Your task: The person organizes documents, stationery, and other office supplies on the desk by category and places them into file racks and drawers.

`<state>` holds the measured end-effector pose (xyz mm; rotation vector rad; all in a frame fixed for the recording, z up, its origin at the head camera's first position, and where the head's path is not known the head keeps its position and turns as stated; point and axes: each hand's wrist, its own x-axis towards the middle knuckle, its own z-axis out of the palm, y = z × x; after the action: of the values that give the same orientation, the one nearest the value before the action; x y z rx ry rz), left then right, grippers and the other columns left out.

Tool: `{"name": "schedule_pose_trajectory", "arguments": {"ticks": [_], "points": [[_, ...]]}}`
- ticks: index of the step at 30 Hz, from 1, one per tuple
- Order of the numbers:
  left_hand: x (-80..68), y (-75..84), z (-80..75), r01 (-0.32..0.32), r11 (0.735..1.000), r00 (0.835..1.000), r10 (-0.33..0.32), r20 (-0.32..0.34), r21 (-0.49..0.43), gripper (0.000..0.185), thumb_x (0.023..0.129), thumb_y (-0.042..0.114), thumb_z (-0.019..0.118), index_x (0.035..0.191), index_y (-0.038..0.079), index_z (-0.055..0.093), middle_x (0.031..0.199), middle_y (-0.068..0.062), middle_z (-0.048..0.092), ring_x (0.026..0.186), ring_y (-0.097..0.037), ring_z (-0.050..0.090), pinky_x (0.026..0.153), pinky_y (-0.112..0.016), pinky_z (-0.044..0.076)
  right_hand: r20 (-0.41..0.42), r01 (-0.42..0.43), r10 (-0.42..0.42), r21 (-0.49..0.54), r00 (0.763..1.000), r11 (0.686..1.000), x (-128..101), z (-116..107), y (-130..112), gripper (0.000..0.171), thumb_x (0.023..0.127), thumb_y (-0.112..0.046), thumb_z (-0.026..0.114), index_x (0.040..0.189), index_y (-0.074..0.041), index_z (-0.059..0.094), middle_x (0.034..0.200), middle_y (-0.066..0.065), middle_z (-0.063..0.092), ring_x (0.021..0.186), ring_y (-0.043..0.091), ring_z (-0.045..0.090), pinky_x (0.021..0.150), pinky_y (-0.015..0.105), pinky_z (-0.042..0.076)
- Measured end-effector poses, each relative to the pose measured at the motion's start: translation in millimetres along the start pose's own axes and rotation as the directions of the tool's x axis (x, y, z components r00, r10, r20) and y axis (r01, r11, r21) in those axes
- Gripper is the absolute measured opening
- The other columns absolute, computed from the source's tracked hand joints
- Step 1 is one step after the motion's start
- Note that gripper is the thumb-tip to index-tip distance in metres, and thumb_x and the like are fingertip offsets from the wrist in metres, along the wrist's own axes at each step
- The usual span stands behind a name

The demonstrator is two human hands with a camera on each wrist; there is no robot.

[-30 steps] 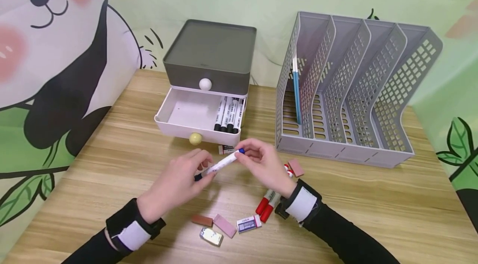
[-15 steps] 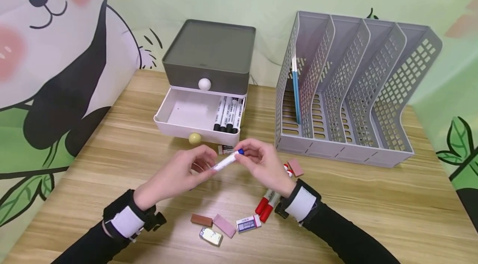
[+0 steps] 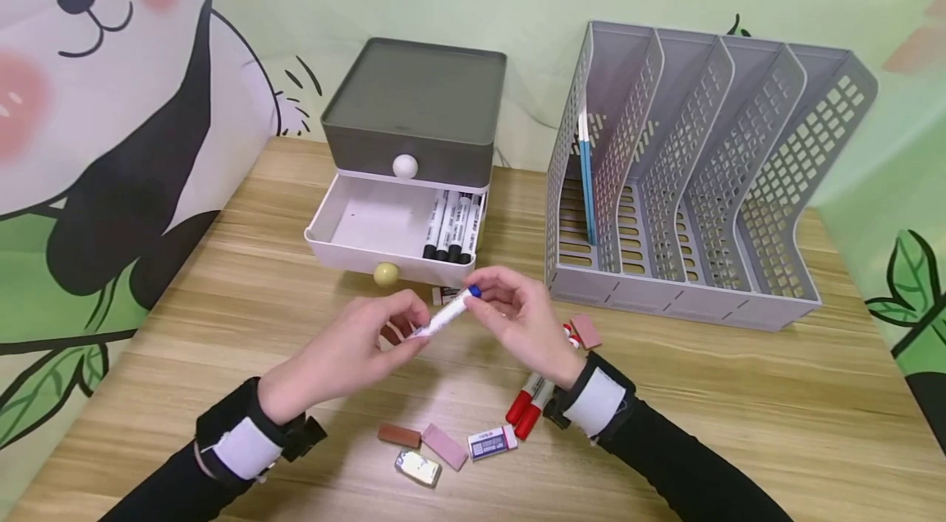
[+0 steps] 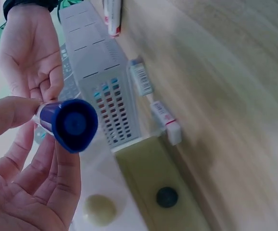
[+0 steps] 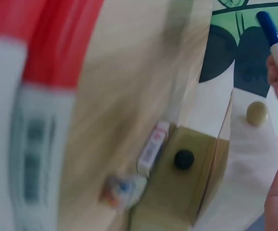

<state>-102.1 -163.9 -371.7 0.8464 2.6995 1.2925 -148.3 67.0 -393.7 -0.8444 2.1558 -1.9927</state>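
Both hands hold a white marker (image 3: 445,317) with blue ends, slanting up to the right in front of the drawer box. My left hand (image 3: 355,345) pinches its lower end between thumb and fingers; that end is hidden in the head view, but its blue cap (image 4: 75,126) faces the camera in the left wrist view. My right hand (image 3: 517,325) pinches the upper blue tip. Behind them, an open white drawer (image 3: 369,218) has several black-capped markers (image 3: 451,226) lined up along its right side.
Two red-capped markers (image 3: 534,407) lie beneath the right wrist, near a pink eraser (image 3: 586,331). Several erasers (image 3: 444,446) lie at the front, and a boxed eraser (image 3: 443,295) sits below the drawer. A grey file rack (image 3: 680,292) holding thin blue items stands at right.
My left hand has shifted its grip, its wrist moving left, and the marker's dark lower end is now hidden in the head view. The marker tilts more steeply; the right hand has risen slightly.
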Motion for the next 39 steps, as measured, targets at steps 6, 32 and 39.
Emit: {"name": "schedule_pose_trajectory", "arguments": {"ticks": [6,32,39], "points": [[9.6,8.7,-19.2,-0.023,0.998,0.996,0.029,-0.088,0.066,0.016,0.086,0.000,0.070,0.096,0.008,0.061,0.083,0.002,0.065,0.071,-0.007,0.063,0.060,-0.024,0.054,-0.074,0.204,-0.220,-0.177,0.973,0.963,12,-14,-6,0.023,0.088,0.008,0.065,0.111,0.005,0.064,0.109,0.017,0.066,0.097,0.029,0.065,0.085,0.035,0.054],[90.2,-3.6,-53.8,0.234,0.872,0.972,-0.202,-0.120,0.430,0.010,0.088,0.011,0.064,0.094,0.005,0.071,0.069,-0.004,0.062,0.055,-0.018,0.053,0.056,-0.035,0.042,0.243,0.318,-0.209,-0.641,0.947,0.698,27,-23,-6,0.033,0.095,-0.013,0.061,0.123,0.002,0.062,0.137,0.018,0.053,0.122,0.031,0.055,0.100,0.037,0.044],[99.5,-15.1,-50.5,0.292,0.871,0.955,-0.241,-0.175,0.394,0.020,0.089,0.009,0.062,0.104,0.002,0.073,0.084,-0.010,0.069,0.062,-0.022,0.058,0.060,-0.039,0.048,0.242,0.317,-0.208,-0.641,0.948,0.699,27,-24,-4,0.033,0.095,-0.013,0.061,0.124,0.003,0.062,0.138,0.017,0.053,0.119,0.032,0.057,0.098,0.037,0.045]]}}
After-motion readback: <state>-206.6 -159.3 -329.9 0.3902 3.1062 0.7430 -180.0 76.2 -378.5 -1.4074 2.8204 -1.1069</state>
